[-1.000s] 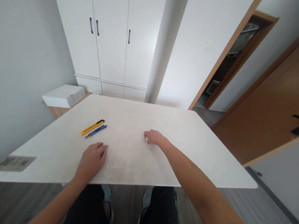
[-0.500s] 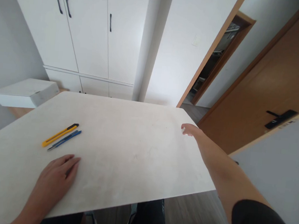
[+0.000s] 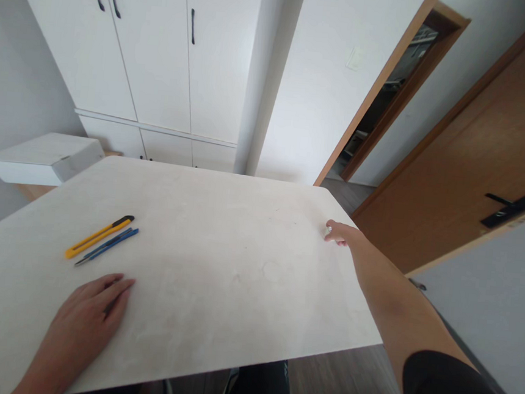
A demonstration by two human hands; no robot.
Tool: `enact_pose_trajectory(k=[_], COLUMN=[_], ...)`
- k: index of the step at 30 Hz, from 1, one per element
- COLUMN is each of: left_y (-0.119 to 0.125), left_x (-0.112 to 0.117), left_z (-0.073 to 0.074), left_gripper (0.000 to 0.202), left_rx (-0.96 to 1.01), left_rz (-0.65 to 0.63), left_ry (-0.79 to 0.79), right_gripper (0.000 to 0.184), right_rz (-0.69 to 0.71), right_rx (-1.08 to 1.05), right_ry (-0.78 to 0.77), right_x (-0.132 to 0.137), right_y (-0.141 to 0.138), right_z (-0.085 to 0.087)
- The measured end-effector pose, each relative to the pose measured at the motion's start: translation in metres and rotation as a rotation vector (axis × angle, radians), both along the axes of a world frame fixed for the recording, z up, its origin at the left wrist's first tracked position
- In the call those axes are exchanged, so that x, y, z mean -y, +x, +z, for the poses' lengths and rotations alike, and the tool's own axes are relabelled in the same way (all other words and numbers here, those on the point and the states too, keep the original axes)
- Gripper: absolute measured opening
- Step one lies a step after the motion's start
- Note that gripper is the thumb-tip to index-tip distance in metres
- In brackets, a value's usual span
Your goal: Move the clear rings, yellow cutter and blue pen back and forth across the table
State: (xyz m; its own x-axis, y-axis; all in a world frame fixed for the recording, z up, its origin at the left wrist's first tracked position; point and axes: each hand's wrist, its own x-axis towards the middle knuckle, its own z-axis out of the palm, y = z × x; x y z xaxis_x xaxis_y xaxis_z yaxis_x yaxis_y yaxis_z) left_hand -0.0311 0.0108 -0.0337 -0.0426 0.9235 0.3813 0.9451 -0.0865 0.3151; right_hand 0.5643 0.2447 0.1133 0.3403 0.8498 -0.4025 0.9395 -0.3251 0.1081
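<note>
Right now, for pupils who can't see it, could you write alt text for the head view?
A person's right hand holds a small white object near the right edge of a white table. The left hand rests at the near left, by a yellow cutter and a blue tool. White cupboards stand beyond.

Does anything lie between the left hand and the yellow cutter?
Yes: a slim blue tool lies on the table between the left hand and the yellow cutter, roughly parallel to the cutter.
</note>
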Motion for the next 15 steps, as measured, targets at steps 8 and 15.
enact_pose_trajectory(k=[8,15], left_y=[0.012,0.024], left_x=[0.002,0.009], left_z=[0.015,0.027], left_gripper=[0.039,0.035], left_rx=[-0.029,-0.012], left_rz=[-0.003,0.053], left_ry=[0.019,-0.045], right_gripper=[0.041,0.04], right_rz=[0.285,0.577], right_rx=[-0.031,-0.139], right_ry=[0.264,0.523], right_x=[0.07,0.159], right_y=[-0.092,-0.202], right_z=[-0.024,-0.098])
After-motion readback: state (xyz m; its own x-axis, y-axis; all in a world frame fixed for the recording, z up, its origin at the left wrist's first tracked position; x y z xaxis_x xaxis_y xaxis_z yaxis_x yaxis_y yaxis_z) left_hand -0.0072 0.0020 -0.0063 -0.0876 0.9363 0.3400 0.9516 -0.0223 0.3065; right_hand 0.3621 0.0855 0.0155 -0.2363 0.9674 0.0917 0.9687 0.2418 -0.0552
